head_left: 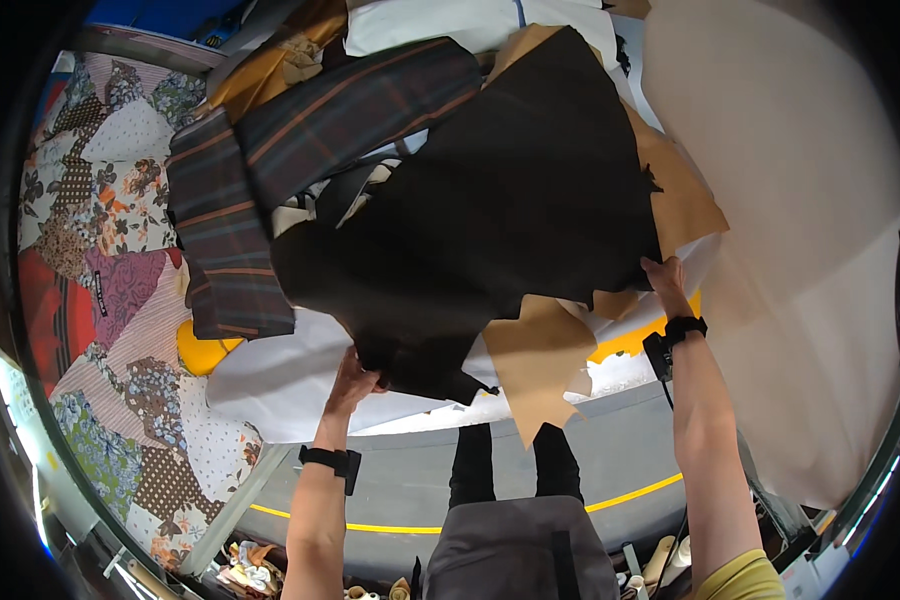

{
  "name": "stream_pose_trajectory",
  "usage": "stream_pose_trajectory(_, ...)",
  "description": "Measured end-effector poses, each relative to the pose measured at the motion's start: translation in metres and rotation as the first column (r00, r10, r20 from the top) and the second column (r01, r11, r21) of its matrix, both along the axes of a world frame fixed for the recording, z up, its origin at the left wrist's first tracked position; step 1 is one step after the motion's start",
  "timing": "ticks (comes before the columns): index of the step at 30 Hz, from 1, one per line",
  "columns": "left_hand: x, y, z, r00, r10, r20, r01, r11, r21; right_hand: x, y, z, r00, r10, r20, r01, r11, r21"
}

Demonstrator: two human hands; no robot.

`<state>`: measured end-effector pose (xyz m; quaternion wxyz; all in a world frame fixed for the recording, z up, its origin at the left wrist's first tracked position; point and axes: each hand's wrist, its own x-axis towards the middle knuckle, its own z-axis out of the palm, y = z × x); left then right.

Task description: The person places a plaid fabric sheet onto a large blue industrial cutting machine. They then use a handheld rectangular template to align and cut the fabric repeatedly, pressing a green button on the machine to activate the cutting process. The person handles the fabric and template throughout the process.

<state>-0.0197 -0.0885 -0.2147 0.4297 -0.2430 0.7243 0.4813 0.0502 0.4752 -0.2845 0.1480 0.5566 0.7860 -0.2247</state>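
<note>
A large black leather-like sheet (470, 200) with ragged, irregular edges spreads across the middle of the table. At its lower left edge, my left hand (353, 385) pinches it between thumb and fingers. My right hand (667, 278) grips the sheet's right corner, its fingertips partly hidden at the edge. Beneath the sheet, a tan piece of similar material (540, 360) sticks out at the front and on the right. A dark plaid fabric (355, 110) lies folded to the left, one part running under the black sheet.
Patchwork fabric (135, 200) covers the far left. On the right stands a big pale sheet or roll (780, 230). White material (290, 380) and a yellow piece (205, 347) lie near the front. Below is a grey floor (400, 485) with a yellow line; rolls are stored underneath.
</note>
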Motion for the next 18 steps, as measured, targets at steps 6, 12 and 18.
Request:
stream_pose_trajectory(6, 0.005, -0.017, -0.007, 0.999, -0.018, 0.044, 0.010, 0.985, 0.174, 0.024, 0.008, -0.027, 0.920, -0.376, -0.113, 0.299, 0.856, -0.422)
stream_pose_trajectory(12, -0.013, -0.033, -0.061, 0.853, 0.281, -0.441, -0.332, 0.942, -0.042, 0.038, -0.001, -0.050, 0.929, -0.338, -0.151, 0.241, 0.861, -0.448)
stream_pose_trajectory(18, -0.026, -0.022, -0.043, 0.904, 0.164, -0.394, -0.245, 0.955, -0.165, 0.040, -0.049, 0.026, 0.935, -0.330, -0.132, 0.277, 0.909, -0.312)
